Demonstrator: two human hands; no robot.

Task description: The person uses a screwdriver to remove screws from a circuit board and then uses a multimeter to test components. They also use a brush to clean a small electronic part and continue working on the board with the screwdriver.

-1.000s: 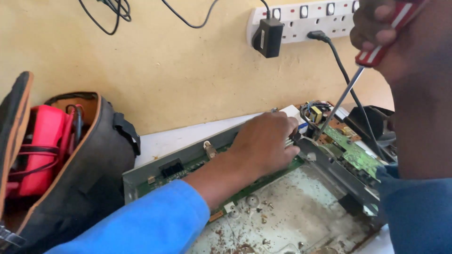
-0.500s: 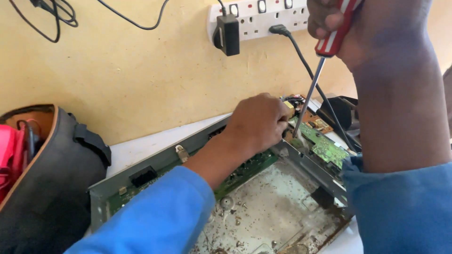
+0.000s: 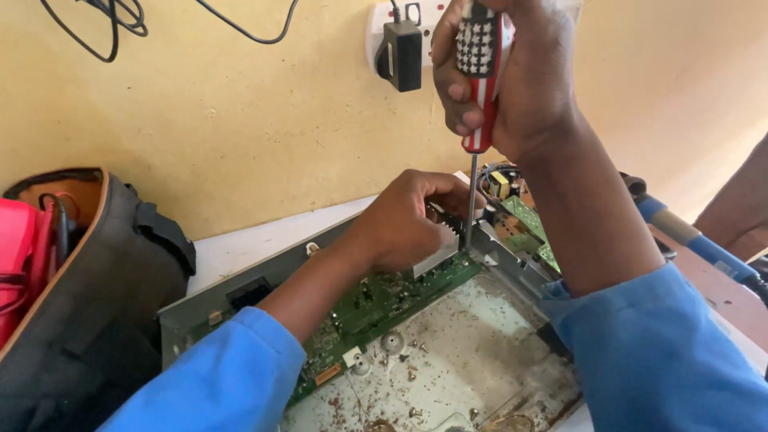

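An opened metal device chassis point(image 3: 204, 308) lies on the white bench, with a green circuit board point(image 3: 376, 300) along its back edge. My left hand point(image 3: 408, 220) rests on the board and grips a ribbed silver heat sink point(image 3: 440, 252). My right hand point(image 3: 512, 72) is closed around the red, white and dark patterned handle of a screwdriver point(image 3: 478, 72). The screwdriver stands nearly upright, its thin shaft reaching down to the board right beside my left fingers. A second green board point(image 3: 524, 224) with a small wound coil sits at the chassis's right end.
A grey tool bag point(image 3: 88, 296) with red items inside stands at the left. On the yellow wall hangs a white power strip point(image 3: 376, 28) holding a black adapter point(image 3: 400, 52) and cables. Loose screws and rust flecks lie on the chassis floor point(image 3: 480, 352). A blue-handled tool point(image 3: 696, 240) lies at right.
The view has shifted right and closer. My right hand has brought the screwdriver from a slant to nearly upright above the board. My left hand has stayed on the heat sink.
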